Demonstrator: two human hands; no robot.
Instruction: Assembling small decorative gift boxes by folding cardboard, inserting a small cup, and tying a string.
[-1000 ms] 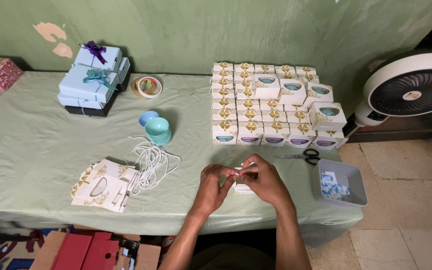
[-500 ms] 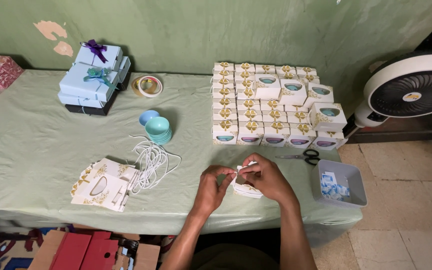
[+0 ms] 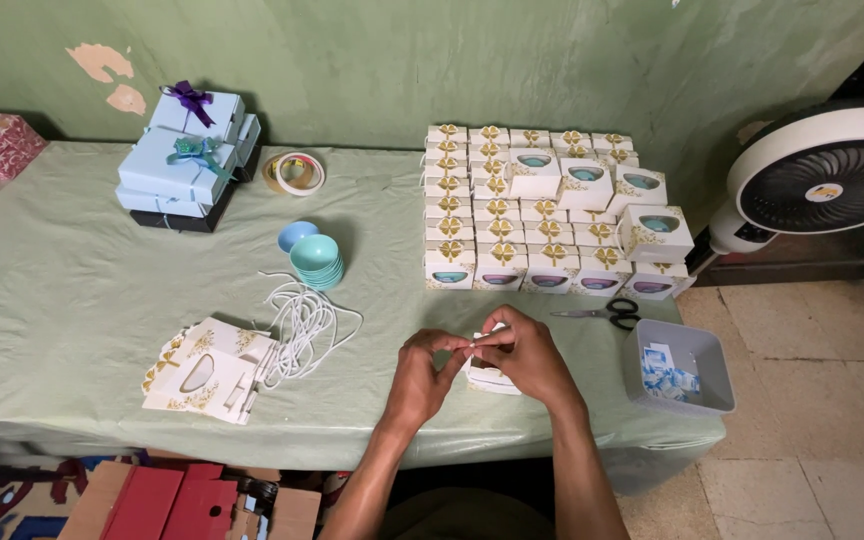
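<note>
Your left hand [image 3: 422,370] and right hand [image 3: 524,358] meet fingertip to fingertip, both pinched on the top of a small white box [image 3: 490,378] at the table's [image 3: 72,300] front edge. The box is smooth card; limp white cord [image 3: 302,325] lies coiled to its left on wrinkled green cloth.

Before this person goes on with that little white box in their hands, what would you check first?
1. Both hands on the small white box: ok, left hand and right hand pinch its top.
2. Box rests on the green table: ok.
3. Top fully closed: cannot tell, fingers hide it.
4. Scissors within reach: ok, just right of the hands.
5. White cord at hand: ok, lying loose to the left.
6. Flat box blanks ready: ok, piled near the front edge.
</note>
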